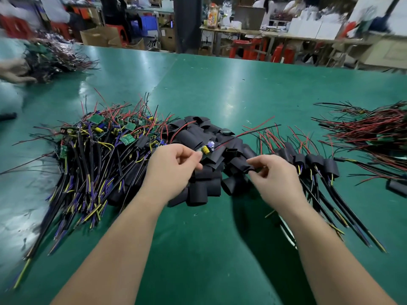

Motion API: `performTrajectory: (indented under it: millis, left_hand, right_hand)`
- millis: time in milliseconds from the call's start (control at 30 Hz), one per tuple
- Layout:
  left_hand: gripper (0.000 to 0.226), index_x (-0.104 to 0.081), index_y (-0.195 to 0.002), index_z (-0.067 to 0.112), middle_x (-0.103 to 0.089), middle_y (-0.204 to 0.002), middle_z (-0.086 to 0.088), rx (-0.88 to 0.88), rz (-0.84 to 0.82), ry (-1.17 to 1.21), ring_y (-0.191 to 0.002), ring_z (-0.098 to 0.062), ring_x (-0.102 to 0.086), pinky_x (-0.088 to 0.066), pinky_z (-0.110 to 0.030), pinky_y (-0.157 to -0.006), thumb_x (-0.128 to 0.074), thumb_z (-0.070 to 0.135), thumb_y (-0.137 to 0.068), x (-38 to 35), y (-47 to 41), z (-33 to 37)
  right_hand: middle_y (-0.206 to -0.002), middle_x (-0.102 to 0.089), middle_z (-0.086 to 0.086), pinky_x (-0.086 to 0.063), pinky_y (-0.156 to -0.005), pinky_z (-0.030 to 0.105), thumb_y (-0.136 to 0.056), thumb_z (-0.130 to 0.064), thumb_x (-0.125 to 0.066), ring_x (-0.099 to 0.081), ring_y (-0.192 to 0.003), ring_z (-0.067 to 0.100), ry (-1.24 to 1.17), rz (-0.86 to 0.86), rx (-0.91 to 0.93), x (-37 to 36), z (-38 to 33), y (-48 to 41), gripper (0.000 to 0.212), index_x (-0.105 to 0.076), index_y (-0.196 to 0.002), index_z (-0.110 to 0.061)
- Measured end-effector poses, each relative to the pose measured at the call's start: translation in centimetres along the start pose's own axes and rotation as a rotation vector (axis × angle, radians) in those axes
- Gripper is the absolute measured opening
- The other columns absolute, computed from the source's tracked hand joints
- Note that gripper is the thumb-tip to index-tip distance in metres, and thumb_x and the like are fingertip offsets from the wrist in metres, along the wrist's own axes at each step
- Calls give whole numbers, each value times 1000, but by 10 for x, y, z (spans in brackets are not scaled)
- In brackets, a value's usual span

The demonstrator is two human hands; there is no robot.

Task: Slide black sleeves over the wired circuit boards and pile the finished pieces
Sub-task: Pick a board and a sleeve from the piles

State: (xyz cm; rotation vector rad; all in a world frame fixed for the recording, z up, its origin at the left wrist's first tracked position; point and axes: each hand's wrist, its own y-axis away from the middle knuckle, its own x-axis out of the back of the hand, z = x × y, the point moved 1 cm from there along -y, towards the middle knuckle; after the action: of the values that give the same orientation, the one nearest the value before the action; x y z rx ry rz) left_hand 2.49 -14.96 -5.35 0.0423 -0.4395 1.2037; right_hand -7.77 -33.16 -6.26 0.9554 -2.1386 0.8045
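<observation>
My left hand [174, 164] pinches a wired circuit board [206, 149] with a yellow part and red and black leads, held over a heap of loose black sleeves [204, 137]. My right hand [273, 172] pinches a black sleeve [253, 170] at the heap's right edge. A pile of bare wired boards [99, 137] lies to the left. Finished sleeved pieces [312, 161] lie in a row to the right, cables trailing toward me.
The green table [220, 89] stretches far ahead. Another bundle of red and black wired pieces [370, 126] sits at the right edge. At far left another person's hand [15, 71] is on a tangled wire heap [52, 56]. Benches and boxes stand behind.
</observation>
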Motion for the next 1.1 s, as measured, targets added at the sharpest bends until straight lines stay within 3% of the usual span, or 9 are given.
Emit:
performTrajectory:
  millis: [200,300,433,533,667,733,833,967,1100]
  left_hand:
    - [19,-67,-74,10,-60,-45,12,105,37,182,-34,3,-41,-29,-7,-37,-64,19,-91,8,-8,-5]
    - [18,-68,-73,11,-66,-55,6,119,24,247,-37,4,-44,-31,-6,-38,-65,18,-90,9,-10,-7]
    - [20,-67,-71,13,-66,-56,6,147,2,303,-37,4,-44,-31,-6,-37,-66,18,-89,9,-10,-9]
    - [23,-68,-67,16,-64,-54,6,155,-9,311,-36,2,-40,-30,-9,-37,-66,20,-89,11,-10,-9]
    - [27,-66,-62,17,-66,-58,1,180,-25,380,-36,-2,-34,-26,-10,-35,-67,19,-89,11,-11,-7]
    - [32,-67,-57,17,-62,-58,-4,205,-37,417,-38,-6,-28,-22,-12,-35,-67,19,-88,12,-11,-7]
    - [34,-66,-54,16,-54,-54,-6,228,-41,462,-38,-6,-25,-19,-13,-35,-68,18,-88,16,-11,-7]
    - [29,-65,-59,14,-61,-57,-6,246,-56,496,-38,-5,-25,-19,-13,-34,-67,15,-88,17,-10,-5]
    - [24,-64,-64,10,-63,-58,-4,257,-67,492,-39,-5,-26,-19,-13,-33,-67,14,-88,17,-10,-4]
  right_hand:
    - [-103,-62,4,-35,-86,17,-87,-16,-63,-55,-93,19,31,-77,207,-11,-36,-13,27,-67,-113,-15]
    - [-117,-55,10,-37,-93,30,-90,-30,-61,-51,-106,27,74,-120,84,-24,-46,-36,40,-55,-126,-12]
    - [-120,-47,10,-36,-97,40,-83,-50,-66,-41,-118,34,285,-194,-59,-37,-50,-57,42,-63,-114,-21]
    - [-105,-48,4,-38,-88,35,-74,-45,-76,-48,-109,28,157,-129,-12,-42,-53,-57,27,-63,-88,-26]
    - [-71,-54,-12,-32,-59,11,-72,-22,-79,-51,-69,8,-104,-68,152,-42,-58,-45,32,-48,-66,-25]
    - [-59,-49,-12,-32,-54,6,-72,-13,-74,-44,-57,-1,-119,-90,208,-44,-61,-37,36,-42,-60,-24]
    - [-68,-63,-11,-36,-56,5,-68,0,-62,-54,-62,-3,-221,-148,225,-42,-59,-27,33,-38,-59,-20]
    - [-70,-69,-6,-46,-58,22,-64,0,-61,-58,-60,8,-283,-171,146,-18,-47,-18,25,-48,-67,-21]
    - [-73,-65,-8,-40,-53,13,-62,-9,-74,-50,-53,-3,-121,-445,136,-12,-37,0,30,-54,-77,-26]
